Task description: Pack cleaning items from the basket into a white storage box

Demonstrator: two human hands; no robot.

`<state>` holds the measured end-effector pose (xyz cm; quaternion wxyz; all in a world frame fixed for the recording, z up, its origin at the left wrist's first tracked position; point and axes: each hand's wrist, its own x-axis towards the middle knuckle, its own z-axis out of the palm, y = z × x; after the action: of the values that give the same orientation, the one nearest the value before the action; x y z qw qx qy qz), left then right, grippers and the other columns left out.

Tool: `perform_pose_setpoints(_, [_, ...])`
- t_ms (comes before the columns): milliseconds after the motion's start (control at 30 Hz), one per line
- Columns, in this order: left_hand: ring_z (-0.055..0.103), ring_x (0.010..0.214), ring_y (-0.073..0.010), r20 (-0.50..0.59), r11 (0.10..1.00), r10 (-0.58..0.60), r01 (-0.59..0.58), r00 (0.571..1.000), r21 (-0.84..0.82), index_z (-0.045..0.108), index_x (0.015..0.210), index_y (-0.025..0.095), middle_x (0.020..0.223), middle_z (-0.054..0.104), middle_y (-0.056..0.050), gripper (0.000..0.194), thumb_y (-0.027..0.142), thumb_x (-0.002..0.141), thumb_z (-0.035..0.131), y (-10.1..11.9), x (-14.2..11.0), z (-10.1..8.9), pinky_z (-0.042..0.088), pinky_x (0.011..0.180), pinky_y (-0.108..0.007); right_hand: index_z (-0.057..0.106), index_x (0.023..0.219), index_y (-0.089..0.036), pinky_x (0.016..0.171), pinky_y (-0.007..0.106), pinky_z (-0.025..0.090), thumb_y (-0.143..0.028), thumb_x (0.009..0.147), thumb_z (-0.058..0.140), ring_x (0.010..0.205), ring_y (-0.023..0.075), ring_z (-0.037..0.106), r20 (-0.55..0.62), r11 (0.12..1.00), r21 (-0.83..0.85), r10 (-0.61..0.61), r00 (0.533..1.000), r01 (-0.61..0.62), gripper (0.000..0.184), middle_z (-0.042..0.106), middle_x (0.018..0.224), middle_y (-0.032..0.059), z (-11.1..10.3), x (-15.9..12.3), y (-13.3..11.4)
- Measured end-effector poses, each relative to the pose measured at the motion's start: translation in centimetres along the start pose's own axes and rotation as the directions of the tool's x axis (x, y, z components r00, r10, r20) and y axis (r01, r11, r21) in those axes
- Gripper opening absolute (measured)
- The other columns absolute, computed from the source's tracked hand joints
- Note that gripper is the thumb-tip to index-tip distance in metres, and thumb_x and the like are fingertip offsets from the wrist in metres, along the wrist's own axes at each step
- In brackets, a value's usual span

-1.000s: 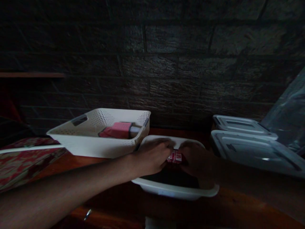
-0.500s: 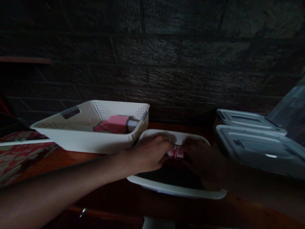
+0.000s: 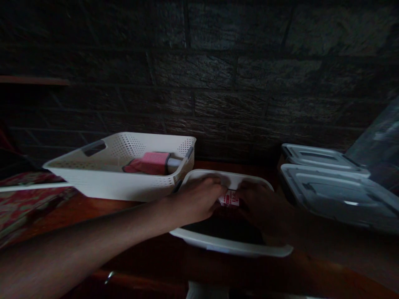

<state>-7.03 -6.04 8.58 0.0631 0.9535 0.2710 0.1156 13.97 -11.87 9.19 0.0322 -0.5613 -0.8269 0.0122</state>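
Observation:
Both hands reach into a white plastic bin (image 3: 232,246) with a dark inside. My left hand (image 3: 201,198) is closed on the left side of a red packet with a white printed label (image 3: 230,198). On the packet's other side is my right hand (image 3: 260,203), its fingers bent and closed against it in deep shadow. The packet's lower part fades into the dark of the bin, so what lies beneath it cannot be made out.
Left of the bin stands a white perforated basket (image 3: 115,185) holding a pink and grey cloth item (image 3: 152,162). Two clear-lidded boxes (image 3: 339,191) stand on the right. Behind runs a dark stone wall (image 3: 212,99). A patterned red cloth (image 3: 25,203) lies at the left.
Hands and packet stay almost in place. The view has shifted very slightly.

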Motion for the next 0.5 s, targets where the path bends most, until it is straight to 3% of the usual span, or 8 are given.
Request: perform_pose_setpoints(500, [0.063, 0.104, -0.0264, 0.021, 0.999, -0.005, 0.004, 1.0, 0.043, 0.066, 0.102, 0.018, 0.107, 0.065, -0.01, 0.019, 0.018, 0.084, 0.058, 0.3, -0.01, -0.67, 0.051, 0.087, -0.039, 0.071, 0.111, -0.016, 0.096, 0.045, 0.05, -0.022, 0.086, 0.059, 0.106, 0.0302, 0.064, -0.012, 1.0, -0.001, -0.006, 1.0, 0.006, 0.029, 0.067, 0.113, 0.0136, -0.27, -0.27, -0.25])
